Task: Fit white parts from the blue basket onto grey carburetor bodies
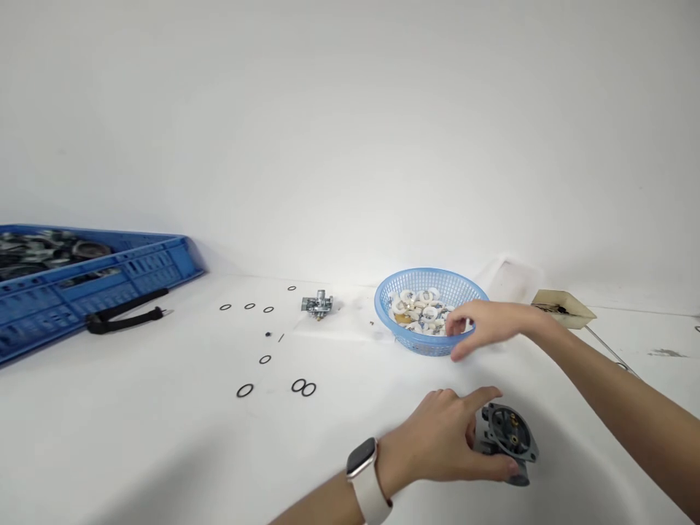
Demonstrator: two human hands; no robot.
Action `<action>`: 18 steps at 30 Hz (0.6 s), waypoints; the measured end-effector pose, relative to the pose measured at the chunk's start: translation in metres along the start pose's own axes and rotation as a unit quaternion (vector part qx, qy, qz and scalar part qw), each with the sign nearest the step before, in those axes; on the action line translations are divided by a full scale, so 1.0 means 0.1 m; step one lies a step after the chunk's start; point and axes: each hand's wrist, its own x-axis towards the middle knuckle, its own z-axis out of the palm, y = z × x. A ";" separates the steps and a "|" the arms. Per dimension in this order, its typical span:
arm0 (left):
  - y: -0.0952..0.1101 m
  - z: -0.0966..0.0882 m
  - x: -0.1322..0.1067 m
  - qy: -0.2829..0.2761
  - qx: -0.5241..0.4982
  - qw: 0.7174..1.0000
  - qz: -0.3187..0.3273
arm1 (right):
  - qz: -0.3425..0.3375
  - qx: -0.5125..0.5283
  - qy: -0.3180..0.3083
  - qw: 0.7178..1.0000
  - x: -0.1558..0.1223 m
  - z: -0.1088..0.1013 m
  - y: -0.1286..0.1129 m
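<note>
My left hand [445,437], with a watch on its wrist, grips a grey metal carburetor body [511,434]. The body's open bowl side faces up and shows brass parts inside. Over the right rim of a light blue mesh basket [407,339] is my right hand [481,324], its fingers curled down with a gap between thumb and fingers. I see nothing held in it. White ring-shaped plastic parts [424,306] fill the basket. The fingertips of my right hand are close to these parts; whether they touch cannot be made out.
A second small carburetor [317,304] stands left of the basket. Several black O-rings [265,359] lie on the white table. A blue crate [147,266] of metal parts and a black-handled tool [128,317] are at left. A cream tray [566,310] sits behind my right arm.
</note>
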 end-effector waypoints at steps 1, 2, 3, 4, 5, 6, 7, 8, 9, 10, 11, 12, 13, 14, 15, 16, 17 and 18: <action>0.00 0.00 0.00 0.004 0.007 1.000 0.002 | 0.004 -0.059 0.020 0.998 -0.06 0.05 -0.05; 0.01 0.00 0.00 0.008 0.016 1.000 0.005 | 0.006 -0.127 0.042 0.991 -0.11 0.10 -0.10; 0.01 0.01 0.00 0.011 0.025 1.000 0.009 | 0.005 -0.187 0.063 0.980 -0.14 0.12 -0.14; 0.01 0.02 0.00 0.013 0.032 0.999 0.013 | 0.003 -0.225 0.078 0.971 -0.15 0.11 -0.16; 0.01 0.03 0.00 0.014 0.038 0.999 0.018 | -0.002 -0.236 0.090 0.968 -0.15 0.06 -0.18; 0.01 0.04 0.01 0.015 0.042 0.999 0.021 | -0.003 -0.223 0.104 0.969 -0.13 -0.03 -0.19; 0.00 0.05 0.01 0.014 0.045 0.999 0.025 | 0.000 -0.195 0.122 0.973 -0.09 -0.14 -0.20; -0.01 0.05 0.01 0.014 0.048 0.998 0.029 | 0.008 -0.164 0.144 0.976 -0.06 -0.27 -0.21; -0.01 0.06 0.01 0.013 0.050 0.998 0.031 | 0.019 -0.139 0.166 0.976 -0.02 -0.41 -0.22; -0.03 0.06 0.02 0.011 0.051 0.998 0.032 | 0.028 -0.120 0.175 0.977 0.02 -0.53 -0.23; -0.04 0.06 0.02 0.009 0.051 0.998 0.032 | 0.035 -0.109 0.181 0.977 0.06 -0.64 -0.24; -0.04 0.06 0.02 0.009 0.050 0.998 0.031 | 0.041 -0.102 0.185 0.977 0.09 -0.73 -0.25; -0.05 0.06 0.03 0.009 0.050 0.998 0.030 | 0.043 -0.098 0.186 0.977 0.12 -0.78 -0.26; -0.06 0.06 0.03 0.010 0.049 0.998 0.028 | 0.043 -0.096 0.188 0.977 0.14 -0.81 -0.27; -0.06 0.06 0.03 0.010 0.048 0.998 0.028 | 0.042 -0.095 0.194 0.976 0.16 -0.81 -0.27; -0.06 0.06 0.03 0.011 0.047 0.998 0.028 | 0.042 -0.096 0.205 0.973 0.17 -0.80 -0.26; -0.06 0.06 0.03 0.009 0.047 0.998 0.028 | 0.043 -0.095 0.216 0.971 0.18 -0.78 -0.26; -0.06 0.06 0.03 0.007 0.048 0.998 0.028 | 0.045 -0.093 0.223 0.969 0.18 -0.76 -0.25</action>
